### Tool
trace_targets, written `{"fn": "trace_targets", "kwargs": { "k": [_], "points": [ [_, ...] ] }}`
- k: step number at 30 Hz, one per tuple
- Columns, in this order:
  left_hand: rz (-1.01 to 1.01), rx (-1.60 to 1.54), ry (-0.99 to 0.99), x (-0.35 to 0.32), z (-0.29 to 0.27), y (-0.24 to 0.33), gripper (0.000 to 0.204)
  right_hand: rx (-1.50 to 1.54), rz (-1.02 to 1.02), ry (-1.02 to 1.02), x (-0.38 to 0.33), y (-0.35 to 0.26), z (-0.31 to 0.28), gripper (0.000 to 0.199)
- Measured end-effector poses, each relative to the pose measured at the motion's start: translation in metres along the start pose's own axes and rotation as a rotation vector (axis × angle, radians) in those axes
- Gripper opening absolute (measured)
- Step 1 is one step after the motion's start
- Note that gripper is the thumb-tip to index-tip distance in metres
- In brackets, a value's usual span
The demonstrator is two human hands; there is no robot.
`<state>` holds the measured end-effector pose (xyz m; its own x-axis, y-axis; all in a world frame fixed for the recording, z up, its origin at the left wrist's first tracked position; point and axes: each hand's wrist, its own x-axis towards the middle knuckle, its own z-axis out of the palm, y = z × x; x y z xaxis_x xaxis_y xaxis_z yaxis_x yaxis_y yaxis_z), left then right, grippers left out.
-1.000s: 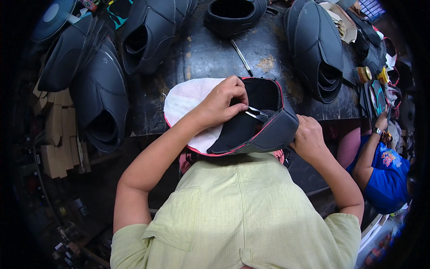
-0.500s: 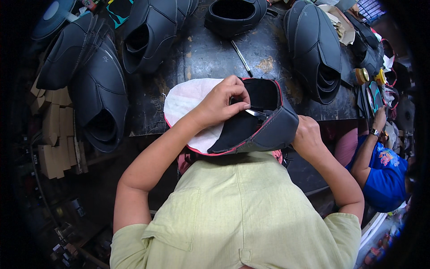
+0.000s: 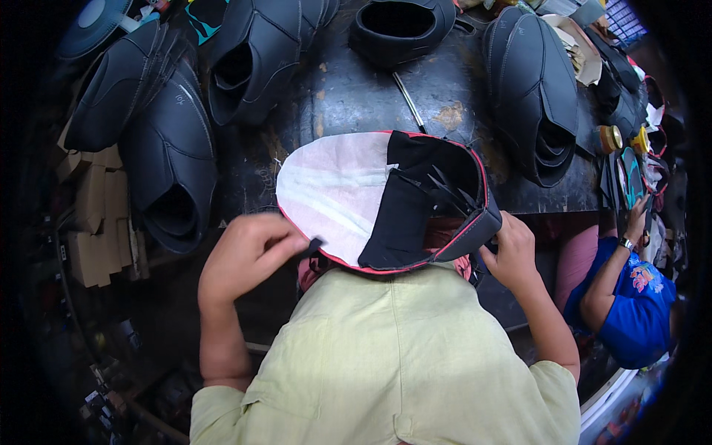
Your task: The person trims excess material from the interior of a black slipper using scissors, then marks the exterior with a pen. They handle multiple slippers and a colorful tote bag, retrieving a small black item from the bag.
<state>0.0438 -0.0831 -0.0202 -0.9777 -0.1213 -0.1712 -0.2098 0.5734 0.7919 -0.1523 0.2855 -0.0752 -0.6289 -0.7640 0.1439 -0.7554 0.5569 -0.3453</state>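
A shoe upper [image 3: 330,182] lies at the front edge of the table against my body, its inside facing up. It has a white lining at the left, a black lining at the right and a red edge. My left hand [image 3: 248,256] is off its lower left edge, pinching a small black scrap [image 3: 312,245]. My right hand [image 3: 512,248] is closed at the upper's right end; its inner fingers are partly hidden. Pointed dark blades, like scissors [image 3: 448,187], stick up inside the black part. Their handles are hidden.
Stacked black shoe uppers [image 3: 167,148] stand at the left, more uppers [image 3: 530,96] at the right and one upper [image 3: 400,33] at the back. A pen [image 3: 409,101] lies on the dark table [image 3: 341,96]. Cardboard boxes [image 3: 96,222] are piled at left. A co-worker in blue [image 3: 634,297] sits at right.
My left hand has come out of the upper, moving left and down with a black scrap. The upper's inside has turned more toward me, and the blades show spread apart.
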Motion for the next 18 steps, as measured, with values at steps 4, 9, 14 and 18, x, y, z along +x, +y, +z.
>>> {"fn": "trace_targets", "kwargs": {
  "k": [4,9,14,18],
  "points": [
    [-0.286,-0.305,-0.25,-0.025,0.03,-0.016,0.029,0.087,-0.018,0.044,-0.003,0.001,0.009,0.043],
    [-0.371,-0.939,0.162,0.005,0.091,-0.006,0.035,0.157,-0.11,0.091,-0.003,0.001,0.005,0.043],
    [0.026,-0.632,0.431,0.083,0.092,-0.012,0.034,0.338,-0.126,0.041,-0.003,-0.004,0.004,0.035],
    [-0.195,-0.407,0.489,0.108,0.091,-0.016,0.05,0.595,0.202,-0.252,0.001,-0.014,0.02,0.022]
  ]
}}
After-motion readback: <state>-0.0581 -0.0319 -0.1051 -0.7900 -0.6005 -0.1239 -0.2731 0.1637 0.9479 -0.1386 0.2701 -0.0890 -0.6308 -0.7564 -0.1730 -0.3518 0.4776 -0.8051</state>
